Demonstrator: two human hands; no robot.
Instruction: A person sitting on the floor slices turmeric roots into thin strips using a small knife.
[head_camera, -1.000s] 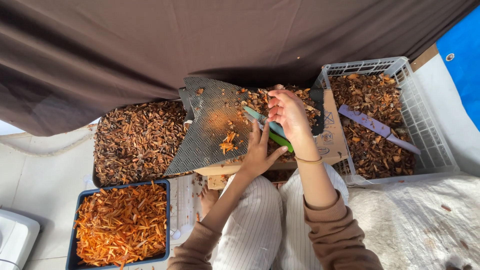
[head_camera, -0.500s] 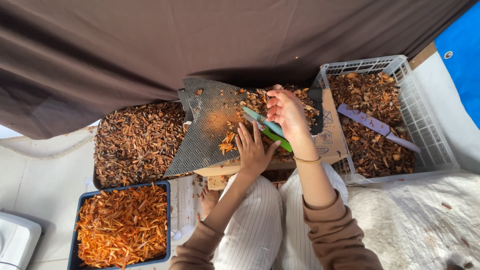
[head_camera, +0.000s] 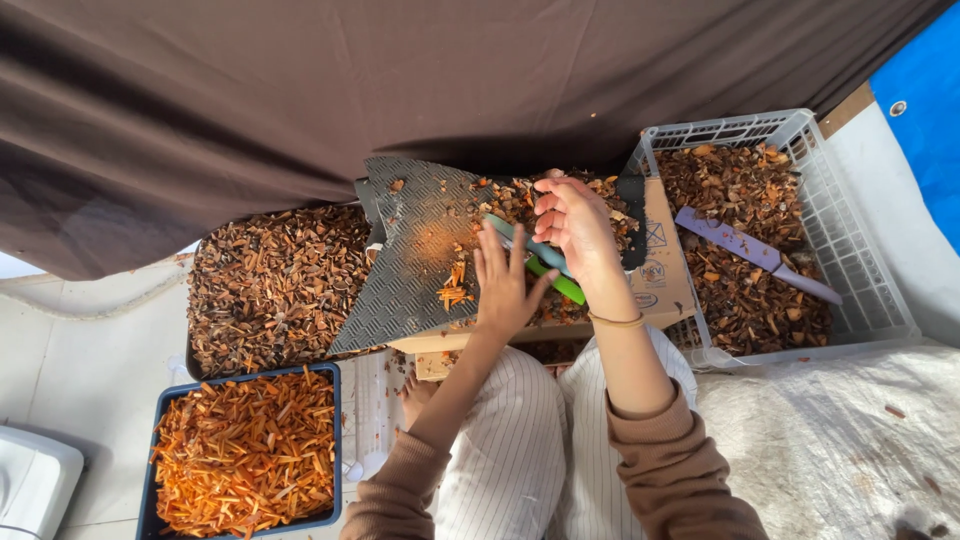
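My right hand (head_camera: 575, 225) grips a knife with a green handle (head_camera: 556, 280) and a teal blade, held over a dark ridged mat (head_camera: 410, 260) that lies on a cardboard box (head_camera: 668, 280). My left hand (head_camera: 505, 285) rests flat on the mat with its fingers spread, beside a small heap of orange strips (head_camera: 455, 285). Brown husk pieces (head_camera: 520, 200) lie on the mat just beyond both hands.
A blue tray (head_camera: 150, 470) at lower left holds orange strips. A dark tray of brown husks (head_camera: 275, 285) sits left of the mat. At the right, a white slatted crate (head_camera: 860, 270) holds husks and a purple knife (head_camera: 755, 255). Dark cloth hangs behind.
My left hand slid left across the mat toward the orange strips and spread flat. My right hand with the knife has barely moved.
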